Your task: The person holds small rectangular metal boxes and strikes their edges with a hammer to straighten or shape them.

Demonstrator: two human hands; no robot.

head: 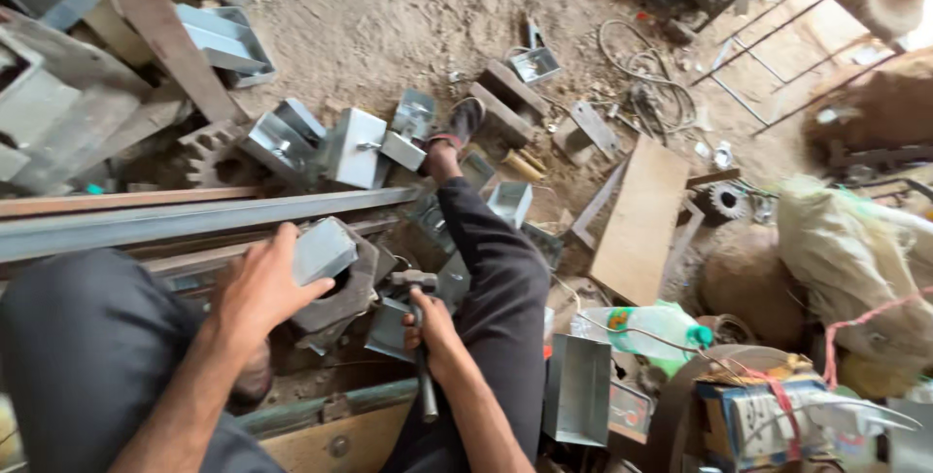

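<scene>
Down through the head camera, the left hand (260, 286) wraps closed over a folded sheet-metal box (324, 249), pressing it onto a heavy steel block (342, 296), seemingly to steady it for a blow; the right hand (431, 327) is clenched tight around a hammer (420, 337), head raised just beside the box, handle pointing back toward the body; a long steel rail (194, 218) runs across just beyond; finished boxes (292, 138) lie scattered over the dirt floor (408, 16); a green plastic bottle (651, 327) rests among the clutter to the right.
</scene>
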